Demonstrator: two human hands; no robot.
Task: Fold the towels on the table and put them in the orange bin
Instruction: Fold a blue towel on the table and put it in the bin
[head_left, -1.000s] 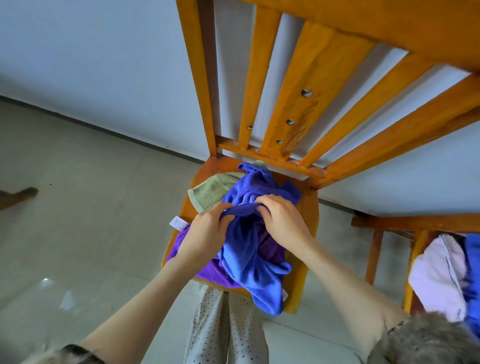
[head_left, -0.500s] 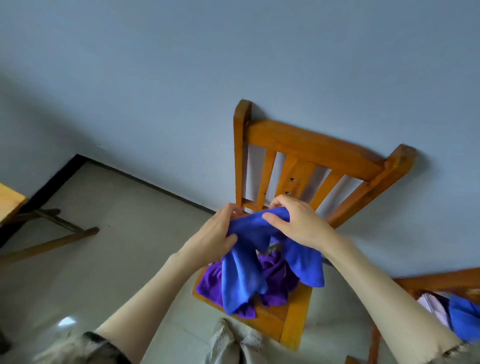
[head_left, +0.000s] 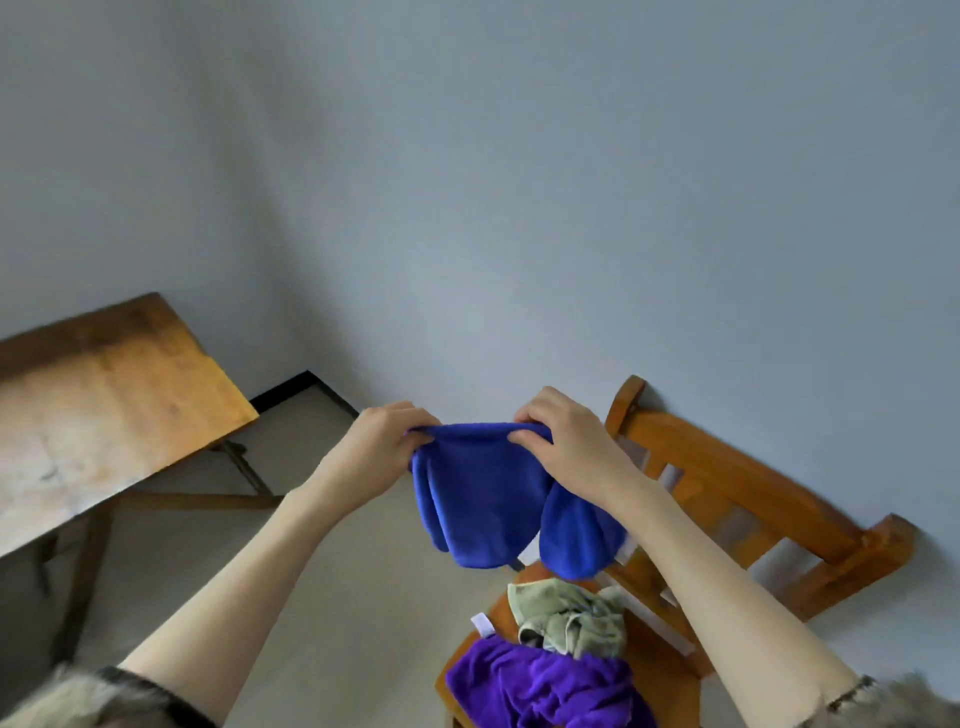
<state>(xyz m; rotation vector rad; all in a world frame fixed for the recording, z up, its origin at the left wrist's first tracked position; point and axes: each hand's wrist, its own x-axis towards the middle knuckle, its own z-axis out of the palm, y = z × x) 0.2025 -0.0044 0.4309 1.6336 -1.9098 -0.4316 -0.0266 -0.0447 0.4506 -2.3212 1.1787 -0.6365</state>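
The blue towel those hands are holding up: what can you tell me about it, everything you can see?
The blue towel is bright royal blue and looks soft and fleecy. It hangs in the air, unfolded but bunched, drooping in two rounded lobes. The left hand and right hand pinch its top edge, stretched between them. It hangs above a wooden chair, without touching the green and purple towels there.

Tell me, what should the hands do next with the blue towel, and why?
Probably carry it left to the wooden table and spread it flat. The left hand and right hand pinch the blue towel by its top edge, so it hangs bunched in the air above the chair, nowhere to fold it.
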